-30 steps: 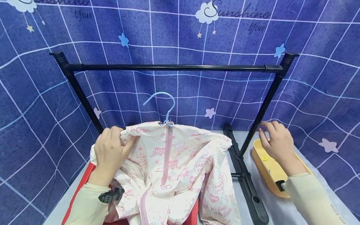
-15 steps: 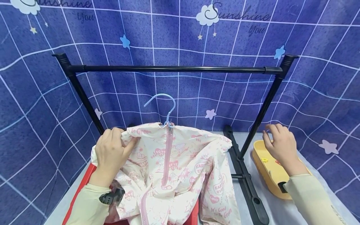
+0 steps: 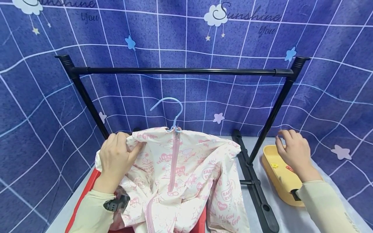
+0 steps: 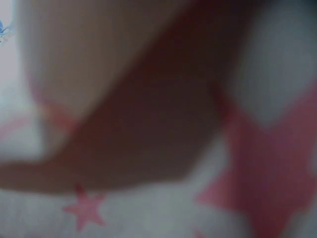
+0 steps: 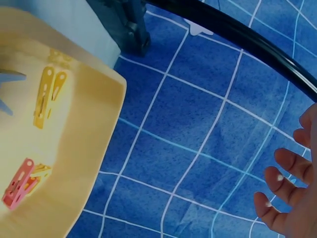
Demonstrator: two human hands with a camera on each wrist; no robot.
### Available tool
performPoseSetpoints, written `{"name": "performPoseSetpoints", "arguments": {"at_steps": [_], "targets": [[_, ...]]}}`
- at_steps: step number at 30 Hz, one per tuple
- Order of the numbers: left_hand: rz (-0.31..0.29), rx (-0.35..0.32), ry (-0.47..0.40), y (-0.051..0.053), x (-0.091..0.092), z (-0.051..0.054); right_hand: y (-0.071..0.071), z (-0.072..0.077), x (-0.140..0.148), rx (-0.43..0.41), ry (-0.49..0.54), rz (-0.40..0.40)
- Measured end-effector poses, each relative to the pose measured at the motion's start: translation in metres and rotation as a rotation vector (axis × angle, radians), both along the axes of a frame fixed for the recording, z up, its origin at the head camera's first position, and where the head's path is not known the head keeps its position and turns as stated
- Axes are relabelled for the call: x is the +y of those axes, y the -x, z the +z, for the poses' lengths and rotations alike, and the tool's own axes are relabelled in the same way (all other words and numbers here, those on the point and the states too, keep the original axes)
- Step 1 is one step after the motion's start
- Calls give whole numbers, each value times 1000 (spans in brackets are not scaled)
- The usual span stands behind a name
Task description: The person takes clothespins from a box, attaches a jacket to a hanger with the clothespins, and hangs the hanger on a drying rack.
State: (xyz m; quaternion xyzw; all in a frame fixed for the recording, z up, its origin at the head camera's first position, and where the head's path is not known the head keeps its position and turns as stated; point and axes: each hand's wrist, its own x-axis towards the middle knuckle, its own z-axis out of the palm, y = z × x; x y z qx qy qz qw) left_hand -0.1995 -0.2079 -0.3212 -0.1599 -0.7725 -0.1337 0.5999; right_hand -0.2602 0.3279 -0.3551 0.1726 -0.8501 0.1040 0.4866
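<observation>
A white jacket (image 3: 186, 161) with pink print and a pink zipper is spread on a light blue hanger (image 3: 181, 110). Only the hanger's hook and neck show; the rest is inside the jacket. My left hand (image 3: 115, 160) grips the jacket's shoulder, thumb in front. The left wrist view is dark and blurred, with pink stars on the fabric (image 4: 148, 213). Over a yellow tub (image 3: 269, 161), my right hand (image 3: 295, 153) hovers, fingers loosely bent, holding nothing. Inside the tub are a yellow clothespin (image 5: 44, 99) and a red clothespin (image 5: 19, 184).
A black rack stands behind the jacket, its crossbar (image 3: 180, 70) above the hook. The rack's right foot (image 3: 259, 200) lies between jacket and tub. Beneath the jacket is a red container (image 3: 83, 197). A blue gridded curtain (image 3: 186, 38) hangs behind.
My right hand has shifted slightly to the right above the tub, bringing a red piece inside it into sight. The left hand keeps its grip on the jacket.
</observation>
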Motion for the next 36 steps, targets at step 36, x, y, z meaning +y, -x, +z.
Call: {"name": "performPoseSetpoints", "arguments": {"at_steps": [36], "targets": [[-4,6,20,1,-1,-2,4,-17,35,-325,22,-133]]}}
